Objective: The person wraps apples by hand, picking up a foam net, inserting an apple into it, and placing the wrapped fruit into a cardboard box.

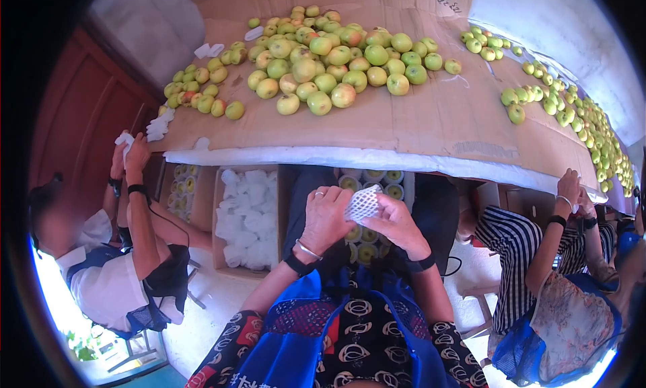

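Observation:
Over my lap, my left hand point(326, 218) and my right hand point(398, 224) grip a white foam fruit net point(363, 204) from either side. The fingers of both are closed on its ends, and its mesh is spread between them. I cannot tell whether a fruit is inside it. Below my hands stands a box of netted apples point(367, 252), its rows partly hidden by my arms. To the left, a carton point(217, 220) holds a heap of white foam nets point(250, 216). A large pile of green and reddish apples point(323, 68) lies on the cardboard-covered table point(431, 122) ahead.
A person point(114, 253) on the left holds a white net near the table edge. Another person point(565, 307) works on the right, in striped trousers. More apples point(572, 112) lie along the far right. A second box of netted apples point(183, 186) stands at left.

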